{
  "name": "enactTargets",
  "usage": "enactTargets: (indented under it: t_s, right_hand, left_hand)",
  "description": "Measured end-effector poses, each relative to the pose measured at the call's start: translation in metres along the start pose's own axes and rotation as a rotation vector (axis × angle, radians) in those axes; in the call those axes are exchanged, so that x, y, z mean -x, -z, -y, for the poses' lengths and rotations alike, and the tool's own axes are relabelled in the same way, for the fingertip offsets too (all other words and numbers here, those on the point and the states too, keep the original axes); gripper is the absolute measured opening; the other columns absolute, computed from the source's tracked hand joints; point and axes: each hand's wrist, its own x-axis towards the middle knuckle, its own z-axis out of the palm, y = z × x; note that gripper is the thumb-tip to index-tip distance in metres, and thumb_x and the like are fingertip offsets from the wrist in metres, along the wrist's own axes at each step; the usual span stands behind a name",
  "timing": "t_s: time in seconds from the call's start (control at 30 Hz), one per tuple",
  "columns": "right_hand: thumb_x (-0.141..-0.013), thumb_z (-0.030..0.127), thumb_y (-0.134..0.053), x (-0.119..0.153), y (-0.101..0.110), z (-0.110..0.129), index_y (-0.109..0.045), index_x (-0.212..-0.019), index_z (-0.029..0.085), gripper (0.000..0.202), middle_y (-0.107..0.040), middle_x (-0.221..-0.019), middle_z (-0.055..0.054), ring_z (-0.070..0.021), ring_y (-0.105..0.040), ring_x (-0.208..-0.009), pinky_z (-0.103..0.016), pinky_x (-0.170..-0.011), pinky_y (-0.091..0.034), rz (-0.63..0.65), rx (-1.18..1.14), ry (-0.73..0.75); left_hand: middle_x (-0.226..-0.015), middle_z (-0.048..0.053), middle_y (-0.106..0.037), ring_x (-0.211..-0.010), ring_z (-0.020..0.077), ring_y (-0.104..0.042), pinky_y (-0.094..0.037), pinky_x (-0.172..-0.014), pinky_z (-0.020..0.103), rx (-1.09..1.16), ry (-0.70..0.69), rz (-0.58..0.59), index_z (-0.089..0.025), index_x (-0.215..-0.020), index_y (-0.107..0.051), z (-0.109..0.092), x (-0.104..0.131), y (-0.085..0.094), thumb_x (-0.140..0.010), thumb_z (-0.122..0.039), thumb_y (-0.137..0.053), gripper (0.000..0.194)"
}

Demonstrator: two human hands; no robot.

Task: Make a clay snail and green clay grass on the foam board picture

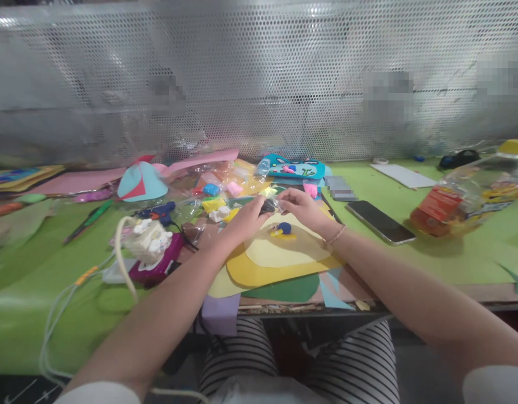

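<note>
While hands pinch a black packet — coloured packets lie near.

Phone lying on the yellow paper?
No, the phone lies on the green table cover, right of the yellow paper.

Black lump, clear wrapper, between hands

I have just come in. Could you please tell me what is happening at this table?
A person's left hand holds a small dark lump, and the right hand touches what seems to be clear plastic beside it. Just below, a small blue and yellow figure lies on pale yellow paper. A smartphone lies to the right.
</note>
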Motion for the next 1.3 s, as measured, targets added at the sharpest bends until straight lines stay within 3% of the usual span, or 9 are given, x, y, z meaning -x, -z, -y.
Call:
enactTargets:
  t_s: [0.47,0.73,0.93,1.3]
  right_hand:
    - [-0.077,0.027,-0.059,0.0015,0.0022,0.0027,-0.06,-0.089,0.018,0.015,-0.046,-0.062,0.005,-0.0111,-0.047,-0.058,-0.026,-0.055,-0.043,-0.024,0.157,0.086]
    - [-0.079,0.026,-0.056,0.0014,0.004,0.0003,-0.059,-0.078,0.019,0.008,-0.055,-0.08,-0.003,-0.0148,-0.051,-0.07,-0.029,-0.062,-0.042,0.002,0.346,0.193]
    - [-0.082,0.022,-0.049,0.0033,0.0021,0.0057,-0.053,-0.076,0.02,0.007,-0.053,-0.074,-0.002,-0.015,-0.049,-0.068,-0.028,-0.059,-0.04,0.013,0.435,0.22]
    - [-0.082,0.019,-0.046,0.0049,-0.0015,0.008,-0.047,-0.078,0.021,0.004,-0.05,-0.071,0.001,-0.0122,-0.05,-0.06,-0.026,-0.056,-0.043,0.038,0.302,0.14]
  left_hand:
    - [-0.091,0.006,-0.063,-0.09,0.025,-0.061,-0.044,-0.068,0.031,-0.055,-0.001,0.031,-0.02,-0.095,-0.048,0.0008,-0.0013,0.0016,-0.087,-0.03,-0.051,0.013]
    - [-0.093,0.009,-0.064,-0.089,0.0263,-0.062,-0.045,-0.068,0.033,-0.112,-0.006,0.089,-0.02,-0.097,-0.049,-0.0029,0.0026,0.0005,-0.088,-0.032,-0.048,0.015]
    - [-0.092,0.007,-0.064,-0.089,0.0255,-0.062,-0.045,-0.068,0.033,-0.142,0.029,0.039,-0.022,-0.096,-0.051,-0.0039,0.0027,-0.0018,-0.087,-0.032,-0.049,0.013]
    - [-0.094,0.007,-0.065,-0.09,0.0258,-0.062,-0.045,-0.069,0.033,-0.14,0.045,0.004,-0.022,-0.1,-0.049,-0.0044,0.0018,-0.0013,-0.088,-0.034,-0.05,0.018]
